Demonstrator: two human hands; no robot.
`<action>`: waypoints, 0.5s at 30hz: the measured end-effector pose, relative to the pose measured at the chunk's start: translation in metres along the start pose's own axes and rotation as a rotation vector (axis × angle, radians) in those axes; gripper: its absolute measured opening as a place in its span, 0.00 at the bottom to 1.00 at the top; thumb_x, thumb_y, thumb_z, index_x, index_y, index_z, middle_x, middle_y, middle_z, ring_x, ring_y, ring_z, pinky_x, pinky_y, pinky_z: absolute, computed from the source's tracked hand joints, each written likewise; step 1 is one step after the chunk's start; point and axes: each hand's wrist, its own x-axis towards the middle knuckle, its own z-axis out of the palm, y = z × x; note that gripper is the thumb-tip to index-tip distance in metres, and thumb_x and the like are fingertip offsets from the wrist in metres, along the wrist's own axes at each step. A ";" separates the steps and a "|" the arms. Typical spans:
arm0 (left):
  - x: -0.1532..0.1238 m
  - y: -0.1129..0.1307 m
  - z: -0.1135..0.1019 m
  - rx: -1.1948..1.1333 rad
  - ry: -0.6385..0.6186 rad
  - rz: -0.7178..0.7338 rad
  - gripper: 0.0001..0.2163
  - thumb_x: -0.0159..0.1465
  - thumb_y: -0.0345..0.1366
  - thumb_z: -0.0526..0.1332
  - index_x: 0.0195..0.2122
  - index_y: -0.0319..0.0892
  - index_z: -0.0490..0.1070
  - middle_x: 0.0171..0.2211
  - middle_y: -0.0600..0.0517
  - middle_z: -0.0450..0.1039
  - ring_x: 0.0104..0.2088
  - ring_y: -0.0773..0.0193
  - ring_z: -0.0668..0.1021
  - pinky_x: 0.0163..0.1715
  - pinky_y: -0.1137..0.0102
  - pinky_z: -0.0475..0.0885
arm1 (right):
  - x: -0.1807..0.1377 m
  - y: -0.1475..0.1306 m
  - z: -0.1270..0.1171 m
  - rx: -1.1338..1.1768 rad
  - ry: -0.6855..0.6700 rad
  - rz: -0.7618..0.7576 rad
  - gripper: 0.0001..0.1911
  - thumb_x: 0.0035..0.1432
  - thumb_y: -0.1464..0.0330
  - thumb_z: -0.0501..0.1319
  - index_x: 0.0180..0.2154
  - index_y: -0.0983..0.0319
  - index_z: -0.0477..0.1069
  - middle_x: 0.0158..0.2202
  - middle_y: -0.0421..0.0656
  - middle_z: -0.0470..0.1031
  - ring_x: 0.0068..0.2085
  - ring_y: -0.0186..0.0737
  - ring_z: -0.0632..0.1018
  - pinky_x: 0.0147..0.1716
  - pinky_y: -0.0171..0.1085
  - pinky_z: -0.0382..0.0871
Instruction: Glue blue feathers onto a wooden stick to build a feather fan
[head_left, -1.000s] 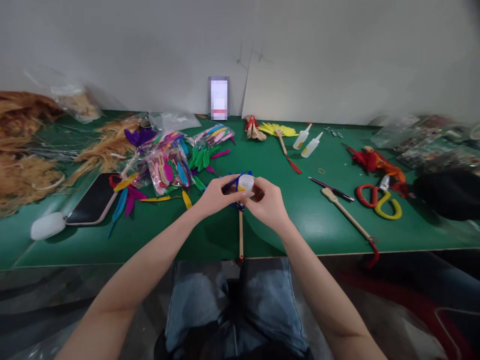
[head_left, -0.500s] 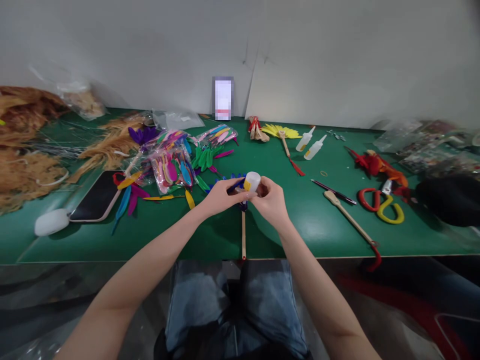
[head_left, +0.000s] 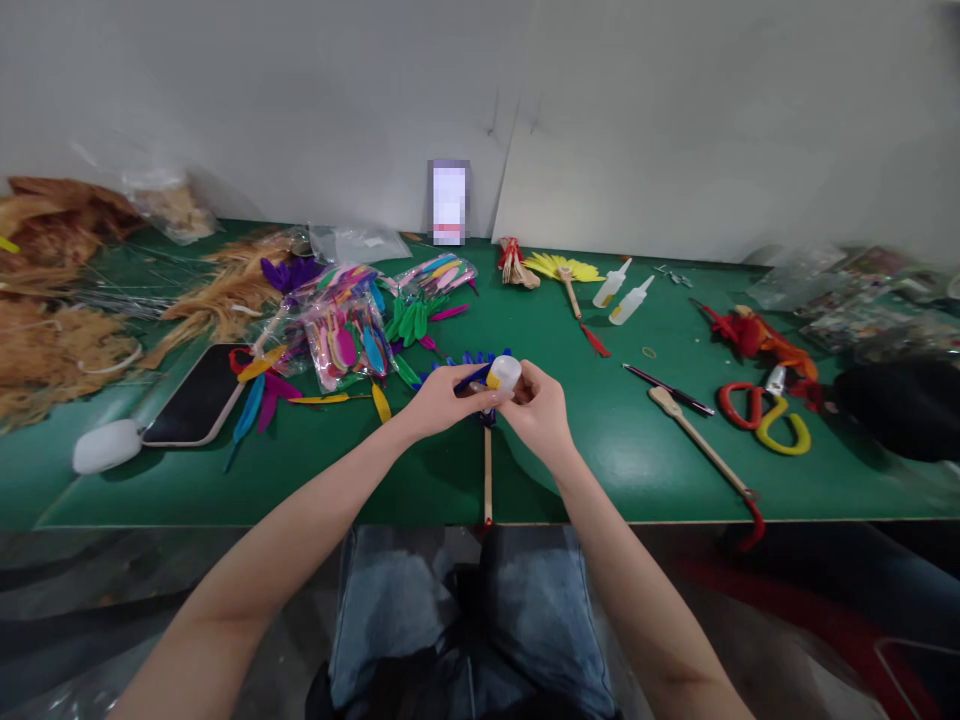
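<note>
Both my hands meet over the middle of the green table. My right hand is closed round a small white glue bottle with a yellow label. My left hand pinches the top of a fan of blue feathers. The fan's wooden stick runs toward the table's front edge. The bottle sits right above the point where feathers and stick join.
Bags of coloured feathers and loose green feathers lie left of my hands. A phone and a white case sit at the left. Two glue bottles, a yellow fan, a wooden stick and scissors lie to the right.
My hands and the glue bottle stay together over the blue fan; the bottle has tilted slightly. The view has shifted a little.
</note>
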 end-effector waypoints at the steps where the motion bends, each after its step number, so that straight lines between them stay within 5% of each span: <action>1: 0.000 0.000 0.000 0.006 0.003 0.000 0.17 0.58 0.49 0.61 0.34 0.38 0.73 0.23 0.56 0.66 0.24 0.69 0.66 0.24 0.75 0.59 | 0.000 0.000 0.000 0.005 -0.002 0.001 0.16 0.43 0.71 0.61 0.22 0.58 0.51 0.19 0.31 0.49 0.22 0.28 0.52 0.20 0.32 0.47; 15: -0.002 0.005 0.003 0.060 0.075 -0.004 0.22 0.59 0.54 0.57 0.33 0.37 0.73 0.21 0.55 0.64 0.22 0.69 0.64 0.22 0.74 0.58 | 0.004 -0.004 -0.004 -0.072 -0.032 -0.062 0.13 0.45 0.69 0.61 0.22 0.58 0.54 0.19 0.31 0.50 0.21 0.28 0.53 0.20 0.33 0.47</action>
